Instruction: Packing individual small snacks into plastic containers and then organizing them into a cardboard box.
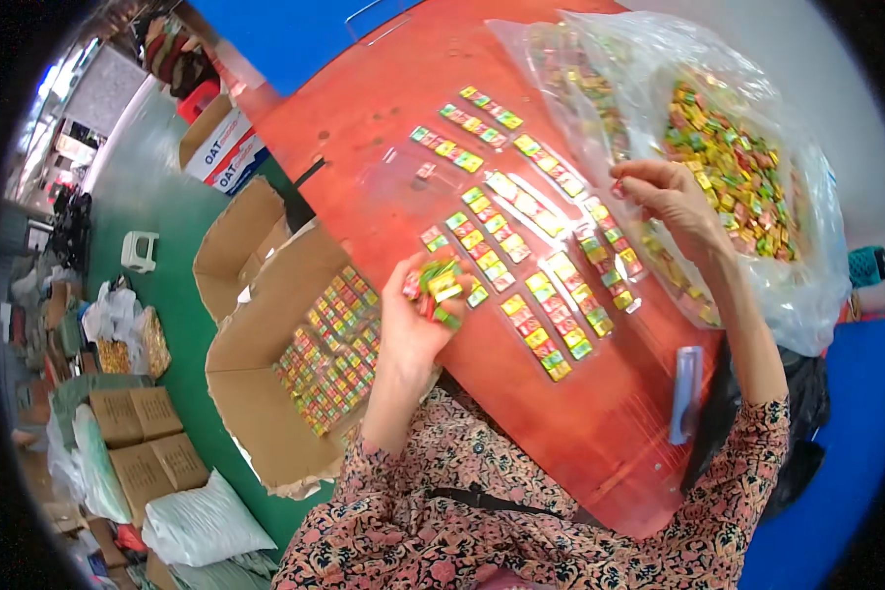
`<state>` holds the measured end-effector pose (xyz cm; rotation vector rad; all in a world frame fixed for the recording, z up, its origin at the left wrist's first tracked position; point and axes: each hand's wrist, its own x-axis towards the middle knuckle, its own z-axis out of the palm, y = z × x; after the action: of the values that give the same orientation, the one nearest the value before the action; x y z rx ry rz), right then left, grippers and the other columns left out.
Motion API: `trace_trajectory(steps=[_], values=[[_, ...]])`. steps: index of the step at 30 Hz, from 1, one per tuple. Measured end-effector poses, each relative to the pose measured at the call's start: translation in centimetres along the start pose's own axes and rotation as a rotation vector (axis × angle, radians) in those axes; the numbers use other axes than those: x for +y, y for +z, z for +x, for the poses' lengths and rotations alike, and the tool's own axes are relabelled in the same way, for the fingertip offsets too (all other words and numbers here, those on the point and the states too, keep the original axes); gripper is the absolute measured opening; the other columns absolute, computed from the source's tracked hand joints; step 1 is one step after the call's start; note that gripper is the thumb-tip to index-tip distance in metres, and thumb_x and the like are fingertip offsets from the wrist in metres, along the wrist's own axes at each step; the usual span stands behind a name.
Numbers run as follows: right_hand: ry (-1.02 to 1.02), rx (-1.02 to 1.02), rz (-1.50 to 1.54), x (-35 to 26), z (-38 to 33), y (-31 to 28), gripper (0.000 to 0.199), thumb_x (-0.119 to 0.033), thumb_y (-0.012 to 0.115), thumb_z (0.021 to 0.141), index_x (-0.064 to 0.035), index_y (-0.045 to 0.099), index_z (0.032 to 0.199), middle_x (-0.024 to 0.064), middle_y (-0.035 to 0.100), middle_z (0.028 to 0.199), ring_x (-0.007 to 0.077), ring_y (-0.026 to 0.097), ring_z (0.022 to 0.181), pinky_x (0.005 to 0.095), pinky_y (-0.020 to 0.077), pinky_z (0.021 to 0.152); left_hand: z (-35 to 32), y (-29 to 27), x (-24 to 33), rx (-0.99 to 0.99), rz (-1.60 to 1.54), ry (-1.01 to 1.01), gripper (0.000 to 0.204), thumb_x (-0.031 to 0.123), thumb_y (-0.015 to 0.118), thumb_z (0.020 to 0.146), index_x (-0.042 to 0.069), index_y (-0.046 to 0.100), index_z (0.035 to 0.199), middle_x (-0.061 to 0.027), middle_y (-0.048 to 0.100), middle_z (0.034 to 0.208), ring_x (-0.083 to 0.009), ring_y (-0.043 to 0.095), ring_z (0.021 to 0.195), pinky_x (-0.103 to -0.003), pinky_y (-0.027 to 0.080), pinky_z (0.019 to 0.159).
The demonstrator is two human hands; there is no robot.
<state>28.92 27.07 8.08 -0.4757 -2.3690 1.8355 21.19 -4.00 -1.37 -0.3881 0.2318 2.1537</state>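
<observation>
My left hand is cupped round a handful of small wrapped cubes in yellow, green and red. It hangs over the near left edge of the red table. My right hand is raised by the far right rows, its thumb and forefinger pinching one small reddish wrapped cube. Between and beyond my hands, several narrow strips of such cubes lie in slanting rows, seemingly in clear plastic trays. One partly filled strip lies just past my left hand.
A big clear bag of loose cubes stands at the right. Left of the table, an open carton holds packed rows of cubes. A blue-handled tool lies near the right edge. Cartons, a white sack and a stool stand on the green floor.
</observation>
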Motion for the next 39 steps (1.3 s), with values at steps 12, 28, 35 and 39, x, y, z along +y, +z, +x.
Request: trace_trajectory(steps=[12, 28, 35, 39], values=[[-0.539, 0.044, -0.451, -1.2, 13.1, 18.9, 0.011, -0.006, 0.066, 0.071, 0.0013, 0.063, 0.079, 0.0113, 0.062, 0.071, 0.019, 0.059, 0.064, 0.0316, 0.0454, 0.058, -4.2, -1.5, 6.4, 0.195, -0.041, 0.222, 0.029, 0.026, 0.049, 0.086, 0.005, 0.059, 0.102, -0.0187, 0.055, 0.097, -0.0251, 0.054, 0.079, -0.024, 0.046, 0.043], [-0.903, -0.124, -0.864, 1.3, 15.4, 21.4, 0.008, -0.006, 0.055, 0.074, -0.0006, 0.058, 0.079, 0.0127, 0.054, 0.08, 0.0301, 0.055, 0.08, 0.038, 0.0452, 0.068, -1.1, 0.4, 7.3, 0.232, -0.02, 0.209, 0.03, 0.027, 0.048, 0.086, 0.005, 0.057, 0.105, -0.0203, 0.057, 0.097, -0.0263, 0.057, 0.076, -0.024, 0.046, 0.042], [-0.571, -0.293, -0.419, -2.9, 9.9, 22.5, 0.015, -0.013, 0.061, 0.081, 0.0019, 0.062, 0.078, 0.0124, 0.056, 0.072, 0.0227, 0.054, 0.071, 0.0342, 0.0432, 0.064, -0.2, 0.2, 7.2, 0.139, 0.071, 0.197, 0.033, 0.031, 0.046, 0.086, 0.004, 0.058, 0.102, -0.0158, 0.062, 0.093, -0.0257, 0.061, 0.072, -0.027, 0.045, 0.045], [-0.612, -0.423, -0.347, -2.7, 8.2, 22.8, 0.012, -0.01, 0.062, 0.08, 0.0007, 0.064, 0.085, 0.011, 0.057, 0.073, 0.0221, 0.055, 0.071, 0.0345, 0.0435, 0.065, 0.2, 0.0, 7.2, 0.149, 0.054, 0.215, 0.031, 0.03, 0.047, 0.086, 0.004, 0.057, 0.1, -0.0135, 0.063, 0.091, -0.0267, 0.061, 0.068, -0.027, 0.044, 0.043]])
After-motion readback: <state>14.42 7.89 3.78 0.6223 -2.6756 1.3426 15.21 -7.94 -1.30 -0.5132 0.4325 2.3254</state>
